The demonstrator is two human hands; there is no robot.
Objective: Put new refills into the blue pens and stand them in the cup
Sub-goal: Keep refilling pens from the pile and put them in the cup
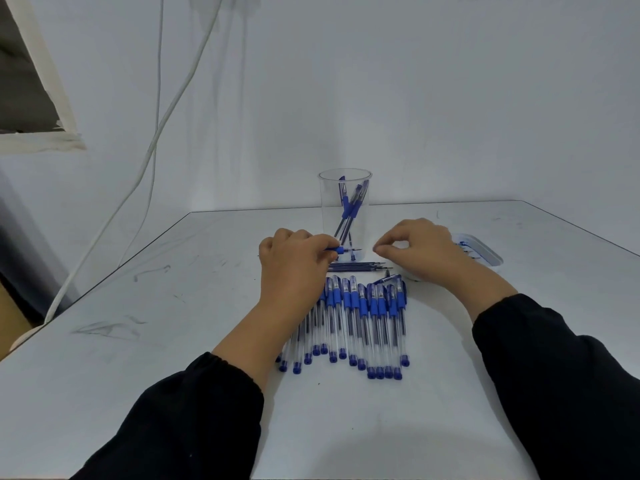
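step: refilling one pen (341, 250), likely mid-assembly
left hand (294, 251): fingers clamped on that pen, tip toward 3 o'clock
right hand (415, 247): fingertips pinched together; contents unclear
cup (345, 206): at 12 o'clock, holding several pens
next: probably fit tip piece squarely

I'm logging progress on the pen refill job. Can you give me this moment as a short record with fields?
cup: clear cup upright at the table's far side, a few blue pens standing inside
left hand: left hand grips a pen with its tip pointing right
right hand: right hand thumb and forefinger pinched; whether it holds anything, cannot tell
refills: loose refills lying between the hands
waiting pens: row of capped pens lying near the wrists
tray: white tray behind the right hand
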